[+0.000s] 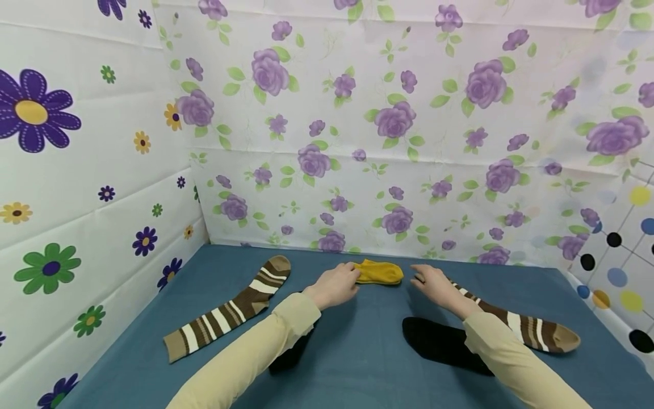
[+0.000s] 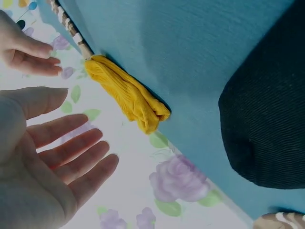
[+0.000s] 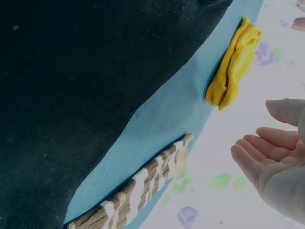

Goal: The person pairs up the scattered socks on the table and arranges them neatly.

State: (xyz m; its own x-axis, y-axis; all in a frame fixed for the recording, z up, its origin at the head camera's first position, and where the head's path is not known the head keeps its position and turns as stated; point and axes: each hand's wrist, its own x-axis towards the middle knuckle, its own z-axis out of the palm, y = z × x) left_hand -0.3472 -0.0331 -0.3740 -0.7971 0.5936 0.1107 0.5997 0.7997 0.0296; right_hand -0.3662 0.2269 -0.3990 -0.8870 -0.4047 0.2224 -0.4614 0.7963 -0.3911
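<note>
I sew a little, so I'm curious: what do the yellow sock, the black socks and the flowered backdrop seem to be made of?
Yellow sock: soft matte knit, perhaps cotton; ribbing and rumpled folds show.
Black socks: matte, finely knitted, judging by the fine lines in the left wrist view; fibre unclear.
Flowered backdrop: thin, smooth-looking printed sheet, cloth or plastic; straight creases don't settle which.

Two striped socks, two black socks and one yellow sock bundle are lying on one worktop; two hands are showing, with three patterned sheets standing around.
</note>
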